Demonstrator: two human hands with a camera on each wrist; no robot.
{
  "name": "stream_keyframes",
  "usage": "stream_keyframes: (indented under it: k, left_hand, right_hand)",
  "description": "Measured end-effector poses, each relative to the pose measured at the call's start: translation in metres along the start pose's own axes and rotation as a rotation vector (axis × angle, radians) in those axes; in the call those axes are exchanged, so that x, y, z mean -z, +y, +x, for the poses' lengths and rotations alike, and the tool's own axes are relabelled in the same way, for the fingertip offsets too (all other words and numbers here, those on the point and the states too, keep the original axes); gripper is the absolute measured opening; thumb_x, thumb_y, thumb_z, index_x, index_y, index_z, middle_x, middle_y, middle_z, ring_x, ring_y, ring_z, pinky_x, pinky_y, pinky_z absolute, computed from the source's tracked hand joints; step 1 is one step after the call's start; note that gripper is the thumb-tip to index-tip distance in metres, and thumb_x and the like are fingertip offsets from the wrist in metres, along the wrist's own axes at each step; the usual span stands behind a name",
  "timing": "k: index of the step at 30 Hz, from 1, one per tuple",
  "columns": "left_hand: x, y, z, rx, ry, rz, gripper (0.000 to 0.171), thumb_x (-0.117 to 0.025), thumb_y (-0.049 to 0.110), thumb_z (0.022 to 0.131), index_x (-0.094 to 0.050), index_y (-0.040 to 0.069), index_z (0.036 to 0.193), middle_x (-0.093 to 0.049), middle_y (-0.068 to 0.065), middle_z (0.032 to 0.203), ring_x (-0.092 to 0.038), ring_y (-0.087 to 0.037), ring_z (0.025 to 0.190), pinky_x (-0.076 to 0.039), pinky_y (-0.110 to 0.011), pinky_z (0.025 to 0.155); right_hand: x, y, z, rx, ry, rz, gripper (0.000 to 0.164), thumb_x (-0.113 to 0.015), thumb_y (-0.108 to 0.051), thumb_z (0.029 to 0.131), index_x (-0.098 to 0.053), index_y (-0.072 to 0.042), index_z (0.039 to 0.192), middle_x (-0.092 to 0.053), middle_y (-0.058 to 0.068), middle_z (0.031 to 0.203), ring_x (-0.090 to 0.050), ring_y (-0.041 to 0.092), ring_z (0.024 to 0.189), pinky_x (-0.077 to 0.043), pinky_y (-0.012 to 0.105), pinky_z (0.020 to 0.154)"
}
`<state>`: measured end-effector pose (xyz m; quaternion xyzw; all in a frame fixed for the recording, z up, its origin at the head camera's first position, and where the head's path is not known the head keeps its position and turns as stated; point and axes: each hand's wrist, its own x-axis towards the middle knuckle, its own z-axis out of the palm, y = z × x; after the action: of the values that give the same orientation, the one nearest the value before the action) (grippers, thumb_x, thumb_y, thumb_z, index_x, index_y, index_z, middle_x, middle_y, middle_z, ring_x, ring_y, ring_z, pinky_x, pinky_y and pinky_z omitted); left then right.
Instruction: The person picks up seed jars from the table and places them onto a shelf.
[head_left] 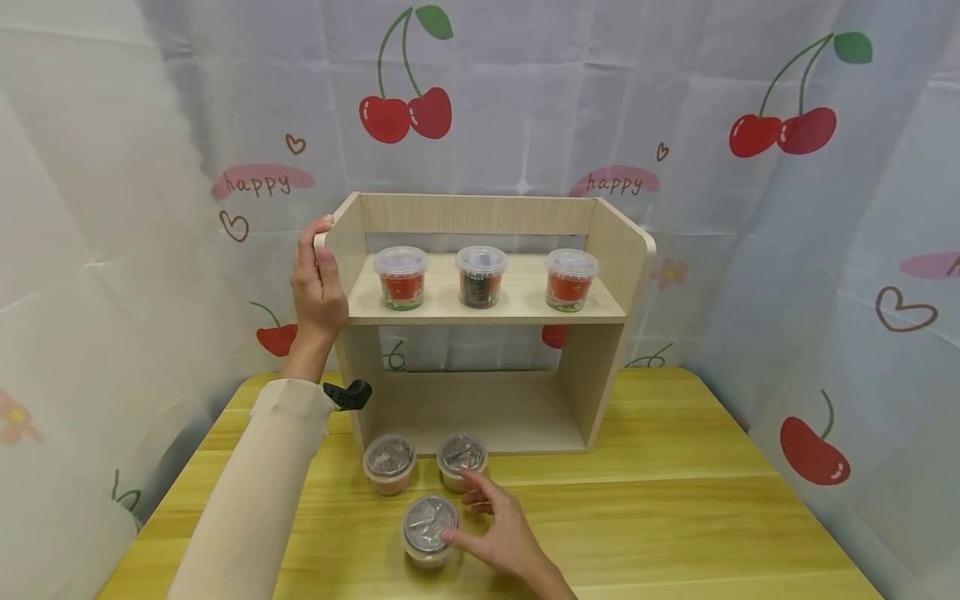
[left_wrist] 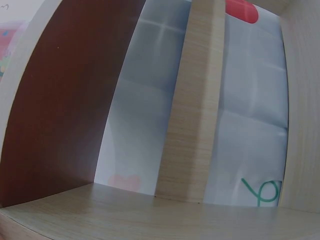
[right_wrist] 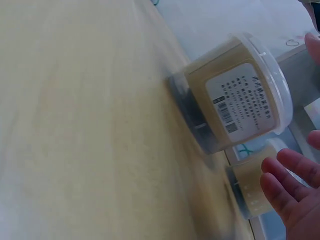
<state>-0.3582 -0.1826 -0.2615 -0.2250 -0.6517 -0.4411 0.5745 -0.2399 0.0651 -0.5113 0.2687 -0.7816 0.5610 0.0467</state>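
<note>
The right hand point(head_left: 501, 527) is held wide, with its fingers and thumb spread apart. Its thumb is right at the edge of a round, see-through plastic tub with a shiny grey top point(head_left: 430, 527); I cannot tell if they touch. This tub stands upright on the yellow wooden table point(head_left: 637, 508), in front of the low shelf. The grey under its lid looks crinkly, like crumpled wrap, and the lower part of the tub looks pale.

Two more round tubs with grey tops stand behind it, a left one point(head_left: 389, 463) and a right one point(head_left: 462, 458). The fingertips are close to the right one. From the right wrist, one tub shows up close, with tan sides, a dark bottom, a clear rim and a white sticker point(right_wrist: 241, 101) with black writing and stripes.

The left hand point(head_left: 318, 292) holds the side edge of a small, pale wooden shelf point(head_left: 487, 319). Three clear tubs with whitish lids point(head_left: 482, 279) stand in a row on its upper board. The outer two look red in the middle, and the centre one has a dark patch.
</note>
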Motion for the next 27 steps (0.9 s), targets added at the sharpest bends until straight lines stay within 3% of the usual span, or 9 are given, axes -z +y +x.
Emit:
stream_keyframes:
  k: [5, 9, 13, 17, 22, 27]
  left_hand:
    - [-0.002, -0.003, 0.000, 0.005, -0.003, -0.014, 0.030, -0.038, -0.003, 0.099, -0.049, -0.014, 0.125, -0.054, -0.030, 0.130, -0.037, -0.033, 0.082, -0.034, -0.036, 0.086]
    - [-0.006, -0.023, -0.003, 0.009, -0.004, -0.001, 0.031, -0.037, 0.001, 0.101, -0.049, -0.010, 0.128, -0.054, -0.026, 0.133, -0.036, -0.032, 0.082, -0.033, -0.038, 0.084]
    - [-0.007, -0.045, -0.005, 0.002, -0.004, 0.016, 0.035, -0.036, 0.016, 0.106, -0.051, -0.002, 0.132, -0.056, -0.016, 0.136, -0.037, -0.029, 0.080, -0.031, -0.037, 0.080]
    - [-0.005, -0.053, -0.006, -0.001, -0.011, 0.016, 0.038, -0.037, 0.025, 0.106, -0.052, 0.002, 0.133, -0.056, -0.009, 0.137, -0.041, -0.027, 0.084, -0.035, -0.036, 0.084]
    - [-0.004, -0.045, -0.005, 0.013, -0.012, 0.021, 0.033, -0.037, 0.009, 0.103, -0.051, -0.003, 0.130, -0.056, -0.016, 0.136, -0.043, -0.030, 0.090, -0.037, -0.040, 0.092]
    - [-0.002, -0.017, -0.002, 0.021, -0.014, 0.006, 0.031, -0.036, -0.004, 0.099, -0.048, -0.012, 0.126, -0.054, -0.027, 0.133, -0.041, -0.034, 0.093, -0.036, -0.045, 0.098]
  right_hand:
    - [-0.002, 0.005, -0.003, 0.002, -0.020, -0.014, 0.080, -0.087, -0.029, 0.076, -0.048, -0.001, 0.140, -0.061, 0.020, 0.126, -0.064, 0.026, 0.104, -0.052, 0.043, 0.089]
    - [-0.005, 0.009, -0.006, -0.010, -0.045, -0.030, 0.083, -0.086, -0.032, 0.077, -0.046, 0.000, 0.142, -0.060, 0.019, 0.127, -0.063, 0.021, 0.105, -0.052, 0.041, 0.090]
    - [-0.008, 0.011, -0.006, -0.010, -0.059, -0.032, 0.085, -0.087, -0.032, 0.076, -0.046, 0.000, 0.143, -0.061, 0.013, 0.124, -0.062, 0.019, 0.104, -0.051, 0.040, 0.090]
    - [-0.012, 0.013, -0.006, 0.007, -0.079, -0.040, 0.088, -0.088, -0.035, 0.074, -0.045, -0.002, 0.144, -0.062, 0.008, 0.123, -0.061, 0.018, 0.105, -0.051, 0.038, 0.090]
    - [-0.015, 0.014, -0.007, 0.017, -0.095, -0.047, 0.090, -0.089, -0.034, 0.073, -0.045, 0.000, 0.143, -0.063, 0.007, 0.124, -0.061, 0.015, 0.104, -0.051, 0.035, 0.090]
    - [-0.016, 0.013, -0.007, -0.001, -0.109, -0.056, 0.091, -0.089, -0.036, 0.072, -0.045, 0.000, 0.143, -0.063, 0.005, 0.124, -0.060, 0.014, 0.104, -0.050, 0.032, 0.091]
